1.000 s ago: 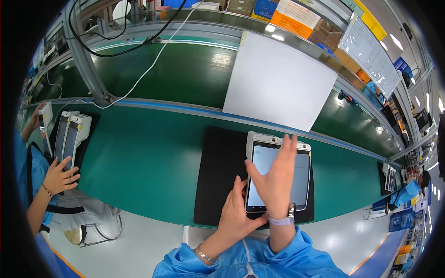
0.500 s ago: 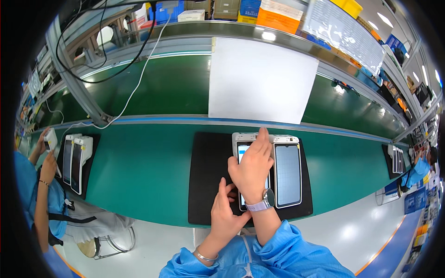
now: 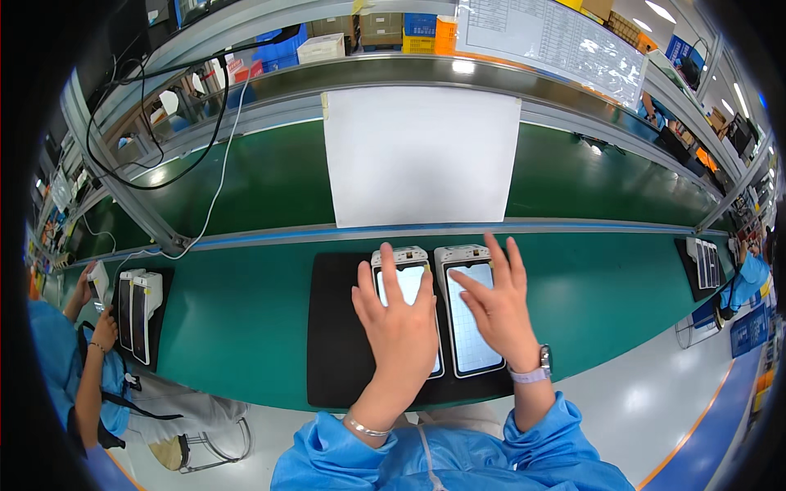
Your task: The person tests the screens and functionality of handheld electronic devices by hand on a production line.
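Observation:
Two white touchscreen terminals (image 3: pixel 473 342) with lit screens lie side by side on a black mat (image 3: pixel 332 344), each with a thick white top end. Over the left terminal (image 3: pixel 412 282) is my left hand (image 3: pixel 399 331), fingers spread, covering much of its screen. My right hand (image 3: pixel 503 315) hovers at the right terminal's upper right side, fingers apart, the index finger and thumb reaching over its grid-patterned screen. Neither hand grips anything. Whether the fingertips touch the glass I cannot tell.
A white sheet (image 3: pixel 422 155) stands behind the mat against the bench's metal frame. At left, a co-worker (image 3: pixel 61 352) handles a white device beside more terminals (image 3: pixel 141 315) on a dark mat. Another person (image 3: pixel 747 282) works at far right. A white cable (image 3: pixel 217 192) hangs at left.
My hands have moved apart. The right hand has gone from the left terminal to the right one, and the left hand has moved up over the left terminal. The right terminal's screen now looks brighter.

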The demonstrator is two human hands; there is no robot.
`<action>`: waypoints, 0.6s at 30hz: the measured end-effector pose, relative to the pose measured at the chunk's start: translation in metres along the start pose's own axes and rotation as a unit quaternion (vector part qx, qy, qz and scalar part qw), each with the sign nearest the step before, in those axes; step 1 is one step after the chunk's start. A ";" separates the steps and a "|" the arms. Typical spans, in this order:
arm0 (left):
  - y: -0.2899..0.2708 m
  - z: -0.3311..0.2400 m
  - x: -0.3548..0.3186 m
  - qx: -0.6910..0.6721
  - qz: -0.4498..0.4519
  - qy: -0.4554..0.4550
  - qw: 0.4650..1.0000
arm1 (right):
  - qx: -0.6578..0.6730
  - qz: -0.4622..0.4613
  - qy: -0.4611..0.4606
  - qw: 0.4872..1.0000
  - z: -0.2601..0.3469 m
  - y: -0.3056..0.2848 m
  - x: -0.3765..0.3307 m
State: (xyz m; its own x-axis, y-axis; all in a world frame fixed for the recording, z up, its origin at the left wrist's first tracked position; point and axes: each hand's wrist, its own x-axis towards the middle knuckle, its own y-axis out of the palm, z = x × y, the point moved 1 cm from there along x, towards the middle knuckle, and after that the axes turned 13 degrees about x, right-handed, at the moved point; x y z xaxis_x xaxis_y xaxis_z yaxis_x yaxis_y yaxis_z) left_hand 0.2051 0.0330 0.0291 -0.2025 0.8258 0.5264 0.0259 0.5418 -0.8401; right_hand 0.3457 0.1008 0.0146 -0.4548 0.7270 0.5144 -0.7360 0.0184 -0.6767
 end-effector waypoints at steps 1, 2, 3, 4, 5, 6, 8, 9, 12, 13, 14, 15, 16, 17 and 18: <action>0.004 -0.005 0.003 0.042 0.013 0.002 0.999 | -0.008 0.003 -0.003 1.000 0.002 0.005 0.002; 0.010 -0.007 0.006 0.085 0.025 0.004 0.996 | -0.016 0.007 -0.006 1.000 0.003 0.009 0.003; 0.011 -0.007 0.006 0.089 0.024 0.004 0.996 | -0.011 0.006 0.010 1.000 0.003 0.013 0.003; 0.015 -0.006 0.005 0.066 0.044 -0.021 0.997 | -0.008 0.006 0.009 1.000 0.001 0.012 0.002; 0.016 -0.004 0.003 0.043 0.063 -0.046 0.996 | -0.015 -0.007 0.039 0.999 -0.002 0.010 0.000; 0.016 0.000 0.001 0.047 0.064 -0.048 0.996 | -0.020 -0.019 0.069 0.997 -0.006 0.008 -0.002; 0.014 0.008 -0.005 0.056 0.071 -0.072 0.993 | -0.039 -0.061 0.117 0.990 -0.020 -0.001 -0.011; 0.011 0.015 -0.005 0.049 0.057 -0.076 0.994 | -0.035 -0.073 0.128 0.989 -0.026 -0.006 -0.016; 0.004 0.026 -0.005 0.075 0.059 -0.103 0.990 | -0.037 -0.084 0.137 0.986 -0.030 -0.010 -0.019; 0.002 0.031 -0.005 0.078 0.061 -0.105 0.990 | -0.038 -0.082 0.132 0.987 -0.028 -0.009 -0.018; 0.002 0.032 -0.007 0.079 0.062 -0.104 0.989 | -0.037 -0.082 0.134 0.987 -0.027 -0.009 -0.019; 0.002 0.032 -0.008 0.085 0.055 -0.096 0.990 | -0.039 -0.077 0.126 0.988 -0.026 -0.010 -0.021; 0.002 0.032 -0.009 0.092 0.048 -0.089 0.991 | -0.042 -0.071 0.117 0.990 -0.026 -0.010 -0.021; 0.002 0.032 -0.011 0.094 0.049 -0.089 0.990 | -0.040 -0.071 0.118 0.990 -0.025 -0.012 -0.024; 0.001 0.030 -0.015 0.105 0.052 -0.087 0.989 | -0.033 -0.056 0.123 0.990 -0.025 -0.015 -0.031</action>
State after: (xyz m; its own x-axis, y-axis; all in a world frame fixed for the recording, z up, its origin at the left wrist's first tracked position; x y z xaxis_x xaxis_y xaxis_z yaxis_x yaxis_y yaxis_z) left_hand 0.1788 0.0165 0.0164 -0.3759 0.8257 0.4207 -0.1446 0.3962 -0.9067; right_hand 0.3829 0.0949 -0.0044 -0.2300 0.8629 0.4499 -0.7367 0.1477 -0.6599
